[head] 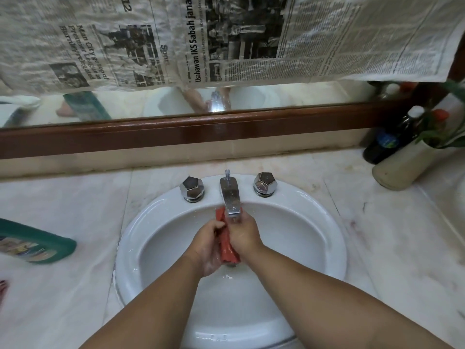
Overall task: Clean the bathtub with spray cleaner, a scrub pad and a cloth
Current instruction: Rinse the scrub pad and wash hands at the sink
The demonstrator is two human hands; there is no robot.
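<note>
Hands both over the white sink (317, 224), forearms entering from the bottom edge of the view.

Left hand (208, 246): fingers curled round the left side and lower end of the red pad (227, 249), grasping it. Palm looks wet.

Right hand (244, 233): clenched round the upper part of the same red pad from the right, knuckles just under the tip of the chrome spout (230, 195). A bit of red shows above the hand, beside the spout.

Red pad: held lengthwise between the two hands, above the drain, apart from the basin wall. Scrub pad or folded cloth, cannot tell which.

Two faceted chrome knobs, one (191, 188) left of the spout and one (265, 183) right of it.

Counter (377, 248), pale marble: green bottle (37, 244) lying on its side at left, partly cut off by the frame edge. Far right corner: dark bottle (388, 142) with a white cap, touching or just beside a cream vase (402, 168) holding greenery.

Mirror (289, 96) in a brown wooden frame (176, 133), mostly covered by newspaper (226, 34).
</note>
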